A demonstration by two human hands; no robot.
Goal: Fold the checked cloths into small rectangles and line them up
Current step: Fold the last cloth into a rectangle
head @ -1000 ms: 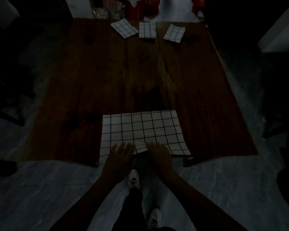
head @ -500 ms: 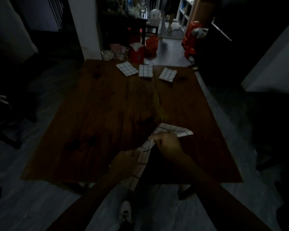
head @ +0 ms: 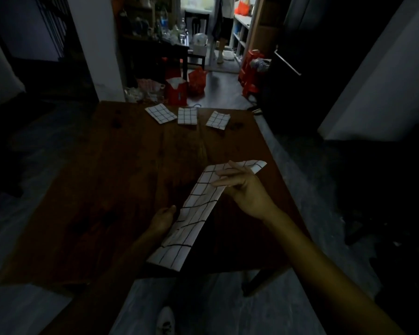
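A white checked cloth (head: 196, 211), folded into a long narrow strip, hangs slanted in the air above the near half of the dark wooden table (head: 102, 184). My right hand (head: 242, 189) holds its upper end with fingers laid over it. My left hand (head: 163, 220) grips the strip lower down from the left, and the lower end droops past the table's front edge. Three small folded checked cloths lie in a row at the far edge: a left one (head: 160, 113), a middle one (head: 187, 115) and a right one (head: 218, 120).
Red bags (head: 177, 93) and clutter stand on the floor beyond the table's far edge. A person (head: 224, 25) stands in the lit doorway at the back. My white shoe (head: 165, 321) shows on the grey floor below the table's front edge.
The cloth lay flat at the table's front edge under both hands a second ago. It is now lifted as a narrow strip, and my hands have drawn apart, stretching it longer.
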